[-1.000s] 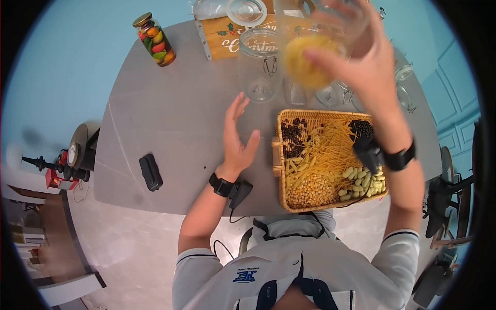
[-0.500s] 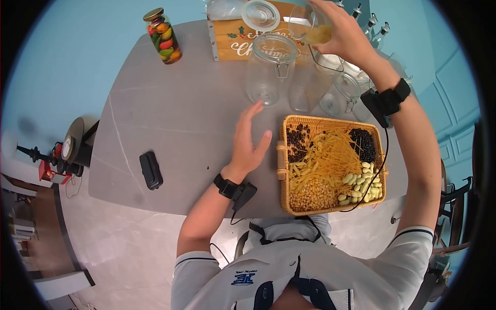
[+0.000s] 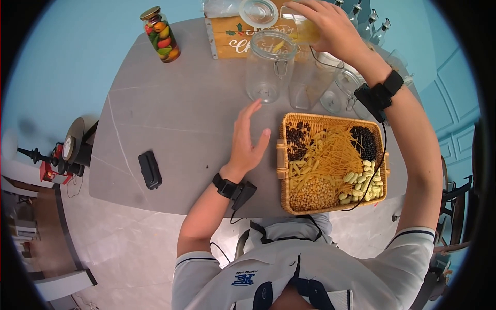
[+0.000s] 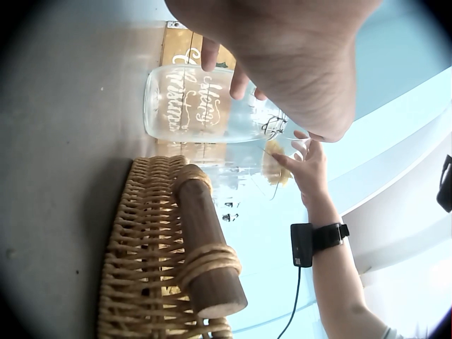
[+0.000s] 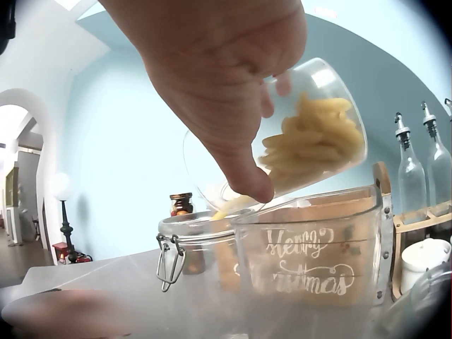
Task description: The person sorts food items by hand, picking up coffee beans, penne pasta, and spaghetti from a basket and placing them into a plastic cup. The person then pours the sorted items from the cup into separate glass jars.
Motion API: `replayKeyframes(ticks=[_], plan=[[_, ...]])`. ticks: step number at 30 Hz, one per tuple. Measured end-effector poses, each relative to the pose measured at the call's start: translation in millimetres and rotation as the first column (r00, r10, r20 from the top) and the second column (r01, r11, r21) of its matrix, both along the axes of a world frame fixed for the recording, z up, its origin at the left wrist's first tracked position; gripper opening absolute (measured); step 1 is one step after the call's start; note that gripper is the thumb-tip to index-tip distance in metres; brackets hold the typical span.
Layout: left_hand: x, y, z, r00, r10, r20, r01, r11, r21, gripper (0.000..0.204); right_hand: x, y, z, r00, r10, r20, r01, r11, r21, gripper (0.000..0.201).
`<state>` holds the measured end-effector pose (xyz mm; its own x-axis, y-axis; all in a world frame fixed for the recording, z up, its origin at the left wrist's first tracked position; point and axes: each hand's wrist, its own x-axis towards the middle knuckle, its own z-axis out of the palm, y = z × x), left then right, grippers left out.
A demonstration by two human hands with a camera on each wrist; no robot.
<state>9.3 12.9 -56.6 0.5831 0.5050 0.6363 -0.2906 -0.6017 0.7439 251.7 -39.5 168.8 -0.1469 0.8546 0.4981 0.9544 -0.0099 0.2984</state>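
Note:
My right hand [image 3: 336, 31] grips a clear cup [image 5: 326, 76] of penne [image 5: 314, 138], tilted sideways over a glass clip-top jar [image 3: 264, 75]. A piece of penne shows at the jar's mouth in the head view and the right wrist view. The jar stands upright with its round lid [image 3: 258, 14] swung back. My left hand [image 3: 247, 139] holds nothing; its fingers are extended, fingertips near the jar's base in the head view. Right of the jar stands a tall clear container [image 3: 306, 93].
A wicker basket [image 3: 283, 194] holds spaghetti, penne, corn kernels, dark beans and pale beans. Behind the jar is a wooden Christmas crate [image 3: 219, 39]. A jar of colourful fruit [image 3: 163, 41], a black case [image 3: 150, 170], another clip-top jar [image 3: 333, 101] and several bottles [image 3: 369, 26] stand around.
My right hand has carried the cup away from me to the jar and tipped it left, so penne comes out at the jar's mouth. The left hand has shifted slightly.

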Motion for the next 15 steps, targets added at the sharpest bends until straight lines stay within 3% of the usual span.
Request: replayKeyframes(ticks=[15], plan=[[-1,0,3,0.999,0.040,-0.032,-0.039,0.998,0.056,0.054,-9,6,-2,0.964,0.022,0.264,-0.035,0.998,0.042,0.060]])
